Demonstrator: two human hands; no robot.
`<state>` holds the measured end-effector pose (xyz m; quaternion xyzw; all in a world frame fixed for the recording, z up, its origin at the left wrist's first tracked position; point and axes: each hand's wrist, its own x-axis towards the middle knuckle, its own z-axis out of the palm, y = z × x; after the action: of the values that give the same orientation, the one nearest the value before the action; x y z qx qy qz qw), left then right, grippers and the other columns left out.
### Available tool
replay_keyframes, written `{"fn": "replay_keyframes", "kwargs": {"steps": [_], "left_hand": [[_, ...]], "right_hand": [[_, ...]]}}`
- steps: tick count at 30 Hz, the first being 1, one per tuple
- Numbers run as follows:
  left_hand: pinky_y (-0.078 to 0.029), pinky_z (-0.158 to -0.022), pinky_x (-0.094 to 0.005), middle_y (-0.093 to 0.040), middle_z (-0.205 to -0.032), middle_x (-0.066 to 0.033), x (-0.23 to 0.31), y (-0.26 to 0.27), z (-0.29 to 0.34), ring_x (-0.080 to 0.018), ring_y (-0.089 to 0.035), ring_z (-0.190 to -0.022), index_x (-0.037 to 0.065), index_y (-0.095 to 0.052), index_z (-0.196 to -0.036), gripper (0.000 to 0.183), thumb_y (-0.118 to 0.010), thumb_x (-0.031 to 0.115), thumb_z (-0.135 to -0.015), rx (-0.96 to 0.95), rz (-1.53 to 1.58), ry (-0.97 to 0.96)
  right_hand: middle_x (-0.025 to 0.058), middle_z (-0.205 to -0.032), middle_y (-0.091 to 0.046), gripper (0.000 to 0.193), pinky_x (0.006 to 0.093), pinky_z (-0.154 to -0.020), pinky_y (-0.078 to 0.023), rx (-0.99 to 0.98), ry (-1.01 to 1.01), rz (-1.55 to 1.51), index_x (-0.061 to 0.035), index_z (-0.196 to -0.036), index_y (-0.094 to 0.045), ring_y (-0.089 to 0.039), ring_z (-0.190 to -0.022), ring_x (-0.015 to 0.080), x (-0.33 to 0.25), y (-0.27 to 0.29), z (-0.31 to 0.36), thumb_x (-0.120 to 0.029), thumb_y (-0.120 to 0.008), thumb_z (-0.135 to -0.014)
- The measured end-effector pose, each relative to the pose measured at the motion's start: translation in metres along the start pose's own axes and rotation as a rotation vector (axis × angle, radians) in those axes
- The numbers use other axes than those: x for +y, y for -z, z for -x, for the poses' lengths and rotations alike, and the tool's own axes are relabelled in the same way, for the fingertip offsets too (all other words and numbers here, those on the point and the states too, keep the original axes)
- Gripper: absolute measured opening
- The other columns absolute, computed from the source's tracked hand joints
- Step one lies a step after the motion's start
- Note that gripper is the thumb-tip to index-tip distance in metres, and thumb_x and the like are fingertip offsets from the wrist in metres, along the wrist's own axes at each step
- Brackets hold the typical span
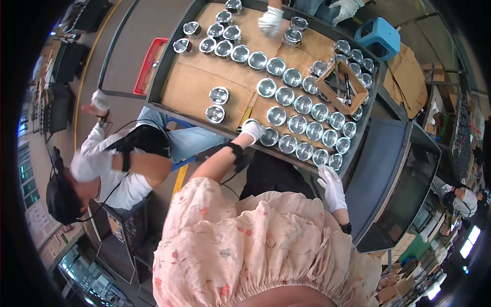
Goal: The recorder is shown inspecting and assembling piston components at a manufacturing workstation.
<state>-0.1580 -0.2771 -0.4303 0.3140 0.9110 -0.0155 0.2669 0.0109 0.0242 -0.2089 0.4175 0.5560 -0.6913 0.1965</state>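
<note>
Rows of shiny round metal pistons (pixel 297 124) stand on brown cardboard inside a dark-rimmed tray table (pixel 180 111). My left hand (pixel 251 130), in a white glove, is at the tray's near edge, left of the nearest row. Its fingers are curled, and what they hold, if anything, is hidden. A thin yellow strip (pixel 247 112) lies just beyond it. My right hand (pixel 331 185), also gloved, has its fingers stretched out beside the near right corner, close to the end piston (pixel 335 161). Two pistons stand apart to the left, one being the nearer piston (pixel 215 114).
An open wooden box (pixel 341 87) with a dark pen-like item sits over the right-hand pistons. A co-worker's gloved hand (pixel 270 21) reaches in from the far side. Another person (pixel 123 158) sits at left. A red crate (pixel 151 66) and blue stool (pixel 378 38) flank the tray.
</note>
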Motion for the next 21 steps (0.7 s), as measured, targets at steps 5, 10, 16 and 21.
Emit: {"fn": "replay_keyframes", "kwargs": {"steps": [5, 10, 16, 21], "left_hand": [[-0.050, -0.069, -0.0359, -0.070, -0.084, -0.0136, -0.015, -0.013, -0.020, -0.0249, -0.066, -0.075, 0.003, -0.070, -0.085, 0.047, -0.048, 0.045, -0.090, -0.145, 0.891, 0.541], [-0.052, -0.081, -0.0404, -0.070, -0.099, -0.0138, -0.038, 0.010, 0.019, -0.0292, -0.068, -0.092, 0.004, -0.067, -0.107, 0.045, -0.041, 0.040, -0.097, 0.228, 1.547, 0.714], [-0.047, -0.098, -0.0425, -0.065, -0.115, -0.0082, 0.039, 0.173, 0.087, -0.0248, -0.061, -0.108, 0.007, -0.059, -0.117, 0.034, -0.046, 0.032, -0.099, 0.227, 2.869, 0.316], [-0.049, -0.096, -0.0480, -0.064, -0.117, -0.0089, 0.111, 0.233, 0.091, -0.0262, -0.062, -0.108, 0.009, -0.057, -0.120, 0.029, -0.045, 0.025, -0.099, -0.142, 2.886, -0.242]], "right_hand": [[0.0085, -0.129, -0.058, 0.033, 0.0296, -0.091, -0.046, -0.042, 0.058, 0.026, -0.0068, -0.129, -0.055, -0.055, -0.117, 0.0177, 0.008, 0.021, 0.009, -0.019, -0.050, -0.098], [0.0105, -0.129, -0.058, 0.033, 0.0313, -0.090, -0.048, 0.012, 0.042, -0.074, -0.0064, -0.129, -0.055, -0.057, -0.116, 0.0205, 0.028, 0.060, 0.003, -0.020, -0.050, -0.099], [0.0112, -0.121, -0.063, 0.030, 0.0286, -0.085, -0.050, -0.112, 0.181, -0.164, -0.0039, -0.123, -0.058, -0.062, -0.105, 0.0179, -0.001, 0.072, 0.001, -0.019, -0.054, -0.097], [0.0125, -0.120, -0.062, 0.029, 0.0303, -0.087, -0.051, -0.319, 0.296, -0.167, -0.0002, -0.121, -0.057, -0.063, -0.106, 0.0210, -0.067, 0.054, 0.035, -0.015, -0.054, -0.097]]}}
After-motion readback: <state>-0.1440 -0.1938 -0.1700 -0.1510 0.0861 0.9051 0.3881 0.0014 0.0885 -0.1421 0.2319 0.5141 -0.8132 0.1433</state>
